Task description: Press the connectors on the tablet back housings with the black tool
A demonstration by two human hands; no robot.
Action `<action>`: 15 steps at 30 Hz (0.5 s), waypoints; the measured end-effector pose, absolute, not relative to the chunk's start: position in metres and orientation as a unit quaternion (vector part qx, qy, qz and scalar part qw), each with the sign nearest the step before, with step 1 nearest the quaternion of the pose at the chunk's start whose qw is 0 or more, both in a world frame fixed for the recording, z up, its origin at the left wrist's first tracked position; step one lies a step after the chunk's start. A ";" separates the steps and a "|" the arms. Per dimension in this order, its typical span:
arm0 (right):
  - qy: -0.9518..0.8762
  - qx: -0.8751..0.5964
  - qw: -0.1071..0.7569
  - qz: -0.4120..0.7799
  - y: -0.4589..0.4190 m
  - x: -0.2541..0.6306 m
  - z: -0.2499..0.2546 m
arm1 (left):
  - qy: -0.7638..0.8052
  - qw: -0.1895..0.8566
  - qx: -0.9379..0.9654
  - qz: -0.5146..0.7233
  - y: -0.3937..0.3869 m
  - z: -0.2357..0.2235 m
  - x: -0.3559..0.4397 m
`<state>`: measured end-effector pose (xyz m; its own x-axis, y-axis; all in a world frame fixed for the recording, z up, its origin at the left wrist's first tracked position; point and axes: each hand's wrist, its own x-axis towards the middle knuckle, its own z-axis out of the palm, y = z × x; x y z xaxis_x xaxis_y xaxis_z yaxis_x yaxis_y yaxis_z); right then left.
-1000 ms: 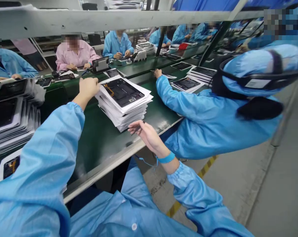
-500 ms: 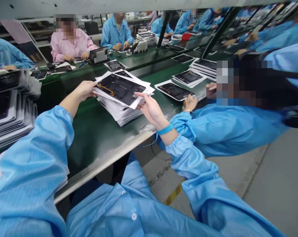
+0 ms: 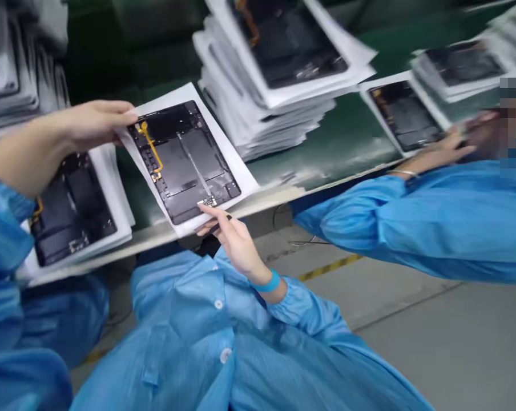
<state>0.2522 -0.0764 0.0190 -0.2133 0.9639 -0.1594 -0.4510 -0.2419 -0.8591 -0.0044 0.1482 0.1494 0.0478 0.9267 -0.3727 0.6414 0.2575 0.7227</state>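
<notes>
A black tablet housing [image 3: 185, 160] with an orange flex cable lies on a white paper sheet [image 3: 236, 180], held tilted above the bench's front edge. At its upper left corner, my left hand [image 3: 91, 123] pinches the sheet and housing. My right hand [image 3: 234, 237] grips the lower edge, thumb on the housing near a small silvery connector and the other fingers underneath. Behind it rises a tall stack of paper sheets [image 3: 258, 123], topped by another tablet housing [image 3: 287, 40]. Below my left forearm lies one more tablet housing [image 3: 72, 208] on paper, partly covered by my arm.
Another paper stack [image 3: 22, 74] stands at the far left. On the right, a co-worker's hand [image 3: 438, 151] touches a tablet housing [image 3: 406, 117] on the green bench [image 3: 326, 154]. The co-worker's blue sleeve [image 3: 433, 217] reaches along the bench edge.
My hands have lifted the tablet housing and its sheet off the stack and brought them left and nearer to me. The view has tipped downward.
</notes>
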 end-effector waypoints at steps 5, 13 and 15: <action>-0.289 -0.347 0.429 0.782 -0.082 0.195 -0.023 | 0.699 0.386 0.602 -0.007 0.176 0.105 -0.041; -0.405 -0.341 0.305 0.792 -0.071 0.241 -0.001 | 0.638 0.151 0.755 -0.017 0.101 0.101 -0.011; -0.436 -0.371 0.333 0.750 -0.062 0.264 0.002 | 0.545 0.119 0.829 -0.025 0.044 0.087 0.000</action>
